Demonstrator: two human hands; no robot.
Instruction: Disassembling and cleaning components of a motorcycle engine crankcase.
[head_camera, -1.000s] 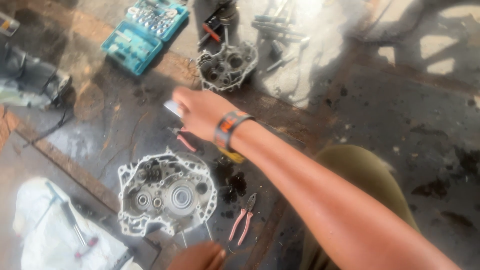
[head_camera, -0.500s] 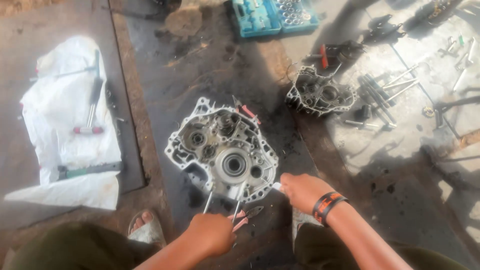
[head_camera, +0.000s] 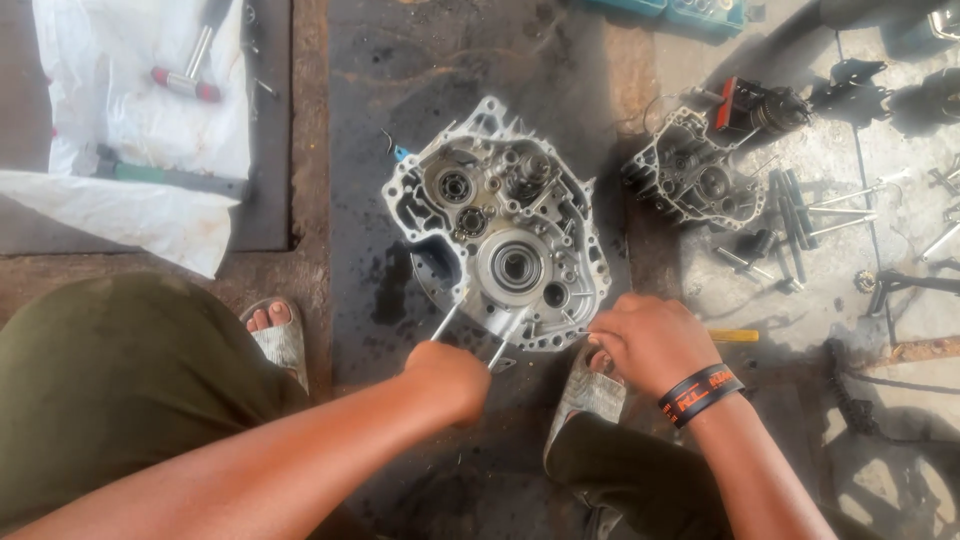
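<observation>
Engine case half (head_camera: 500, 235) lies flat on the dark oily floor (head_camera: 400, 80), open side up, bearings and gears showing. Left hand (head_camera: 452, 372) is closed in a fist around two thin metal rods (head_camera: 446, 322), their tips resting against the case's near edge. Right hand (head_camera: 650, 340) sits at the case's near right corner, fingers curled; can't tell what it grips, if anything. Black and orange wristband (head_camera: 700, 392) on that wrist. Second engine case (head_camera: 695, 180) lies to the right, well apart, with loose bolts (head_camera: 800, 215) beside it. White cloth (head_camera: 140, 110) with a hammer (head_camera: 190, 70) far left.
</observation>
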